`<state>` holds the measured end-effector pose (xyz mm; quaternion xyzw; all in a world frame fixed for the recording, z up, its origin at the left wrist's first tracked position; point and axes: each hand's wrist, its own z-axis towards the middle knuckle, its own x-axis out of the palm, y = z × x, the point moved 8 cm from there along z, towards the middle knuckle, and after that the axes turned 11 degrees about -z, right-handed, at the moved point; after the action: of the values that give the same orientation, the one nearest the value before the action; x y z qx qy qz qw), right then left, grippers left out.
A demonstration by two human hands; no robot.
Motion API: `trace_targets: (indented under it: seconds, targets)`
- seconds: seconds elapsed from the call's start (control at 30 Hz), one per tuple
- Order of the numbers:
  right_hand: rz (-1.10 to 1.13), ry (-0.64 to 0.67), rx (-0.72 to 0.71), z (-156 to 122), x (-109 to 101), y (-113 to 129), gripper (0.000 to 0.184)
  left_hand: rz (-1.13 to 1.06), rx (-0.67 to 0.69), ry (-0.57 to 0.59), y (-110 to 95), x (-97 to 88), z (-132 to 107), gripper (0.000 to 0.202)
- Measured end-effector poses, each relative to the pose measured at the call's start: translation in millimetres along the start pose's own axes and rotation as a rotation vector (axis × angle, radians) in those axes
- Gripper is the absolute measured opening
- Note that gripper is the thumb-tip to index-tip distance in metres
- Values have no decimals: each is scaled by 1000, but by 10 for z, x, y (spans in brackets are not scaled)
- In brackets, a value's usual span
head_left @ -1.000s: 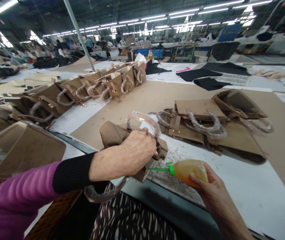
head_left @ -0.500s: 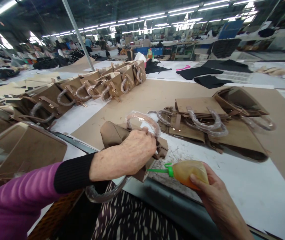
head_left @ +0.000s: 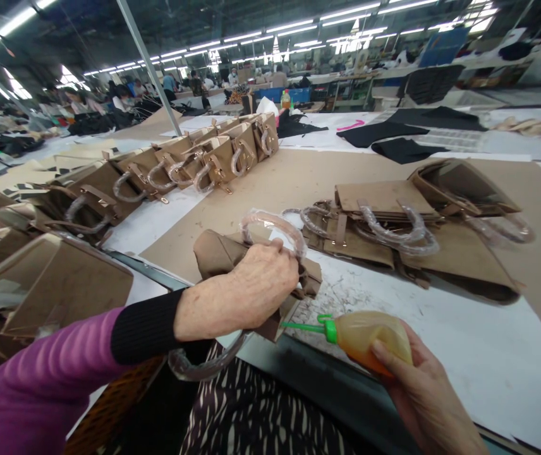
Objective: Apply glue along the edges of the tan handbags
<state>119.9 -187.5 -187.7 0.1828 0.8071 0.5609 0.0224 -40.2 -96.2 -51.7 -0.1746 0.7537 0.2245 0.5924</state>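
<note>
My left hand (head_left: 256, 287) is closed on a brown handbag (head_left: 218, 253) at the table's front edge. One of its plastic-wrapped handles (head_left: 275, 222) arches up behind my knuckles, and another hangs below my wrist over the edge. My fingertips and the part they pinch are mostly hidden. In my right hand (head_left: 417, 373) is a soft squeeze bottle (head_left: 375, 338) of amber liquid, tipped on its side. Its thin green nozzle (head_left: 303, 327) points left, with the tip at or very near the bag's lower corner; contact cannot be made out.
Several brown handbags (head_left: 237, 148) stand in a row at the left and back. More bags (head_left: 460, 253) lie piled on the right. Black fabric pieces (head_left: 394, 136) lie farther back. A slanting metal pole (head_left: 150, 66) rises behind the row. People work in the background.
The squeeze bottle and my right hand have shifted slightly right and down in view. My left hand keeps its hold on the handbag. The whole view has moved a little.
</note>
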Motion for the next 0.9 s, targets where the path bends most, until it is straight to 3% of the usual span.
trace_targets:
  seconds: [0.17,0.47,0.67,0.9]
  targets:
    - [72,-48,33,15,-8,-45,49,36,9,-57,-9,-15,-9,17]
    - [52,67,51,-15,22,-138,45,4,-28,21,12,4,25,21]
    - [103,-41,44,9,-46,-111,45,-4,-13,-33,3,-6,24,20]
    - [129,48,45,-37,46,-152,44,-6,0,-51,4,2,30,21]
